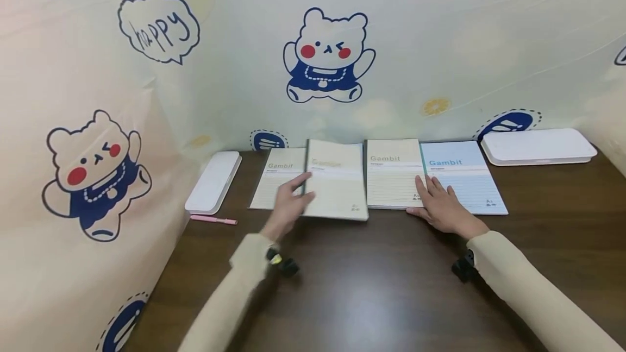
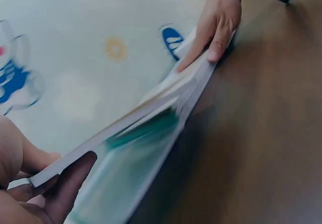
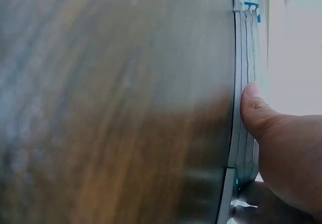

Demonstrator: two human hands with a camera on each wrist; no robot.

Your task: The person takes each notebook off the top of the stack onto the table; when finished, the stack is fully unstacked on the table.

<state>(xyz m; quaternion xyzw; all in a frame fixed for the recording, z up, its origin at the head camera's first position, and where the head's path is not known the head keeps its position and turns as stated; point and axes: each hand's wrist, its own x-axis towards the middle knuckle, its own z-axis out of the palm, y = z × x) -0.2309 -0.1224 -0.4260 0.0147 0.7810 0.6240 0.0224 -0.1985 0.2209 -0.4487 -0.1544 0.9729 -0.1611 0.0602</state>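
Cream notebook (image 1: 337, 186) lifted at left edge, pinched by left hand (image 1: 288, 202), overlapping second cream notebook (image 1: 276, 183) on dark wood table (image 1: 371, 276). Right hand (image 1: 440, 205) laid flat, fingers spread, on third cream notebook (image 1: 391, 173) and blue notebook (image 1: 464, 178). White cases (image 1: 215, 181) noted at either end; pink pen (image 1: 213, 220) at left.

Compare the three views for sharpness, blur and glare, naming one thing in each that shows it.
Head view: mostly sharp, "Gambit" reads clearly on the blue notebook; soft glare on the table; the left hand is slightly smeared. Left wrist view: the lifted notebook is blurred. Right wrist view: the wood is out of focus, and the bright backdrop washes out beyond the thumb.
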